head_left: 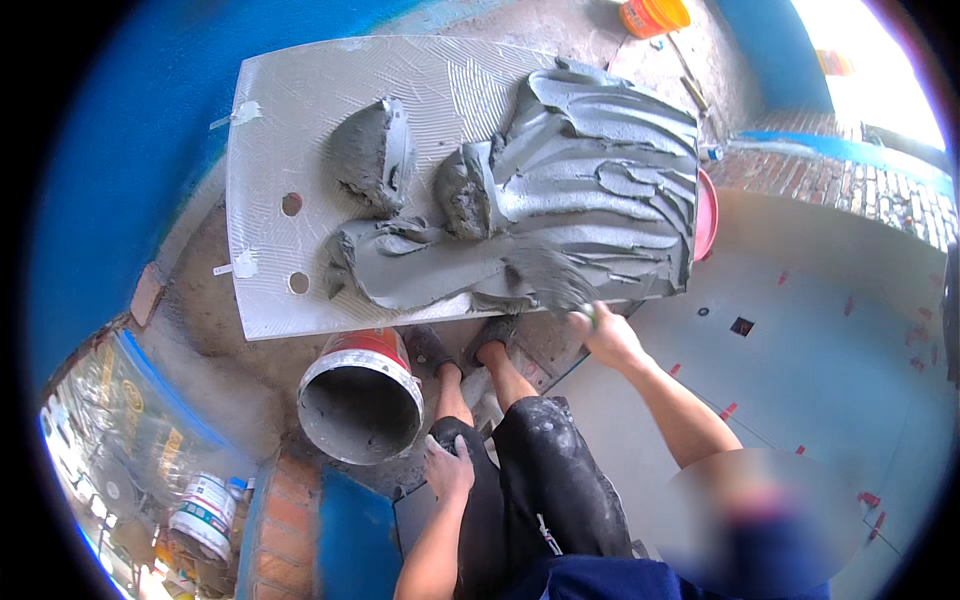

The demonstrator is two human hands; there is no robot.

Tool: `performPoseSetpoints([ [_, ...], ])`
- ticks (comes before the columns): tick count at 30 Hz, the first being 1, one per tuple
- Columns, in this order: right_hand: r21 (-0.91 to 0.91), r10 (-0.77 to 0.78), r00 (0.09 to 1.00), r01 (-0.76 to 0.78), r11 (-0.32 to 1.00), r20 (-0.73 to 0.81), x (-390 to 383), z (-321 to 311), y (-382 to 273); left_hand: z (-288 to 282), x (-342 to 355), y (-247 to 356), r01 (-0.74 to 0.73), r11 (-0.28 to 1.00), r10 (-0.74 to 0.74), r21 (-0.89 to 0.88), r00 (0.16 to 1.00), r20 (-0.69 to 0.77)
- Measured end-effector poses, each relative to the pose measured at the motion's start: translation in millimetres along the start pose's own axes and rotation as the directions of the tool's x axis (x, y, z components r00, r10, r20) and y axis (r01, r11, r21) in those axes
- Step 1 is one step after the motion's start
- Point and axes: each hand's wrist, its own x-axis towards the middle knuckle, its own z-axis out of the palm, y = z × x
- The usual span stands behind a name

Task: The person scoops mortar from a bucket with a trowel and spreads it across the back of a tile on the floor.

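Note:
A large pale panel (300,120) with two round holes lies in front of me, its bare side finely ridged. Thick grey mortar (610,180) covers its right part in wavy strokes, and two mounds of it stand near the middle. My right hand (612,340) is closed round the handle of a trowel (553,278) at the panel's near edge. The trowel's blade is coated in mortar and blurred by motion, so its outline is hard to make out. My left hand (448,468) rests on my left knee, fingers apart, holding nothing.
A mortar-smeared bucket (360,405) stands by my feet at the panel's near edge. Pale floor tiles (780,380) with red clips lie at right. A pink-red rim (707,215) shows beside the panel. An orange bucket (655,15) sits far off; a blue wall (130,180) rises at left.

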Motion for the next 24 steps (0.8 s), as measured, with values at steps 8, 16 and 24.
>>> performPoseSetpoints([
  [8, 0.844, 0.209, 0.831, -0.534, 0.046, 0.515, 20.1, 16.9, -135.8, -6.9, -5.4, 12.6, 0.115, 0.993, -0.109, -0.036, 0.985, 0.133],
  [16, 0.863, -0.126, 0.938, -0.236, 0.447, 0.322, 41.8, 48.8, -231.9, 4.1, -6.9, 6.8, 0.051, 0.996, -0.050, -0.074, 0.999, 0.004],
  [24, -0.697, -0.629, 0.759, 0.544, 0.467, 0.171, 130.4, -70.2, -185.7, 1.2, -3.6, 11.9, 0.038, 0.997, -0.037, -0.073, 0.999, 0.015],
])
